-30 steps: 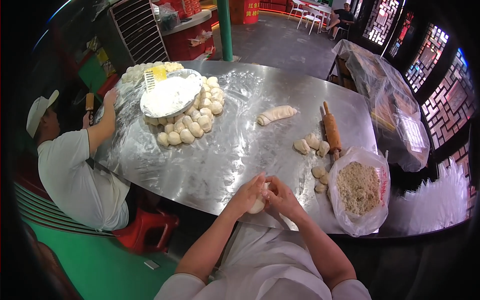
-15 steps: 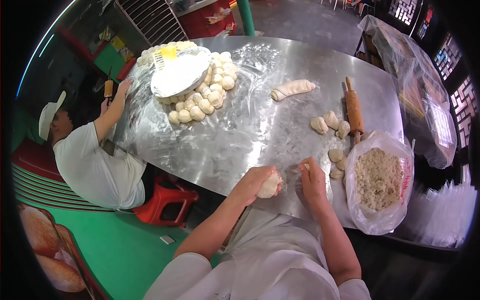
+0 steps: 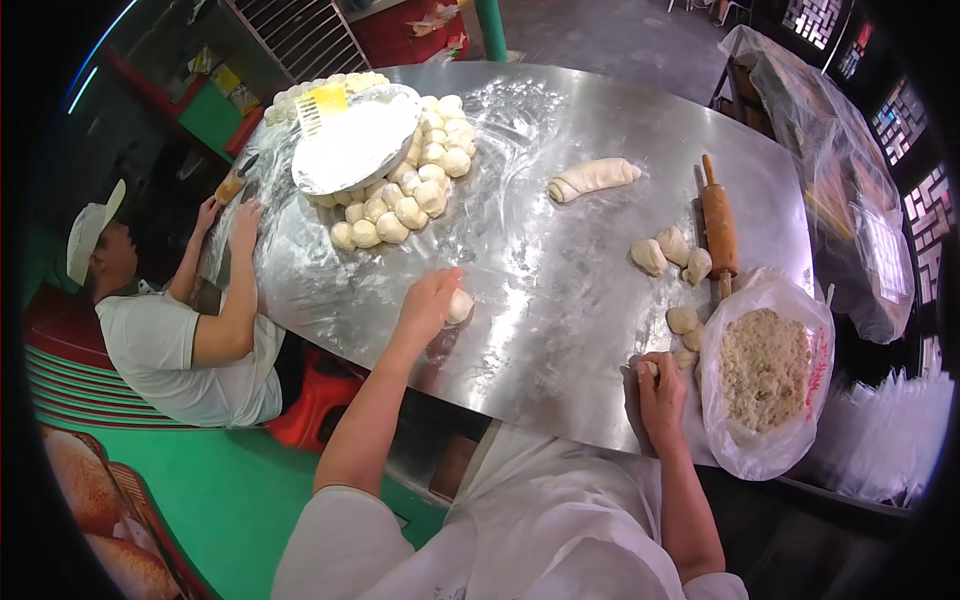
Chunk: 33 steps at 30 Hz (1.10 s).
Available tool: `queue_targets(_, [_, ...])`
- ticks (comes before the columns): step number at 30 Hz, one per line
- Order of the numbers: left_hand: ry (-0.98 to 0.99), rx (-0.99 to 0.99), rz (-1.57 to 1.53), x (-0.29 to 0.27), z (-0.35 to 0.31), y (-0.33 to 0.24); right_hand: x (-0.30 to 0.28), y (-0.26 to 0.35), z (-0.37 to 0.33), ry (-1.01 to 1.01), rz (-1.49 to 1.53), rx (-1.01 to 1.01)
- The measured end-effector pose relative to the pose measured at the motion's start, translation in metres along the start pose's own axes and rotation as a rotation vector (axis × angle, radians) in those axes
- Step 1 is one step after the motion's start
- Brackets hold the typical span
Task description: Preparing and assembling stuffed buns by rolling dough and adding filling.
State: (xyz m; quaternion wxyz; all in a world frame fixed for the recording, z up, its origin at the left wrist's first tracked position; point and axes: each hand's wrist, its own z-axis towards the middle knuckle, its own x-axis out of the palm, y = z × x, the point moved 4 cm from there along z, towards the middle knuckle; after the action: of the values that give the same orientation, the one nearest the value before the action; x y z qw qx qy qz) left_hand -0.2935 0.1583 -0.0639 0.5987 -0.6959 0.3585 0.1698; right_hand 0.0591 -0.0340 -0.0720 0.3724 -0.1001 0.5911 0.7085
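Observation:
My left hand (image 3: 428, 305) is closed round a pale dough ball (image 3: 459, 307), low over the steel table, short of the cluster of dough balls (image 3: 410, 212). The ball shows past the fingers on their right side. Beside the bag of crumbly filling (image 3: 765, 365), my right hand (image 3: 660, 398) is down at the table's near edge. Its fingers are curled, and a small pale bit of dough (image 3: 652, 369) shows at the thumb. Just beyond it lie several small dough pieces (image 3: 682, 320).
A rolling pin (image 3: 718, 225) lies at the right, with more dough pieces (image 3: 673, 243) beside it. Farther in is a dough roll (image 3: 595, 179). A flour-filled basin (image 3: 350, 145) with a yellow scraper (image 3: 322, 104) rests among the balls. A co-worker (image 3: 175, 330) works at the left edge.
My left hand has carried the dough ball left and farther over the table. My right hand has moved right and nearer, toward the filling bag. The co-worker's hands have shifted.

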Motion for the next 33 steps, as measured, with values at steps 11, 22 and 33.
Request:
queue_targets(11, [-0.315, 0.264, 0.114, 0.020, -0.056, -0.012, -0.004, 0.003, -0.014, 0.010, -0.042, 0.018])
queue_targets(22, [-0.119, 0.259, 0.249, 0.029, -0.059, -0.040, -0.012, 0.005, -0.006, -0.063, -0.042, 0.022])
queue_targets(33, [-0.190, 0.313, -0.220, 0.026, -0.070, -0.004, -0.009, -0.002, -0.010, -0.030, 0.052, 0.029])
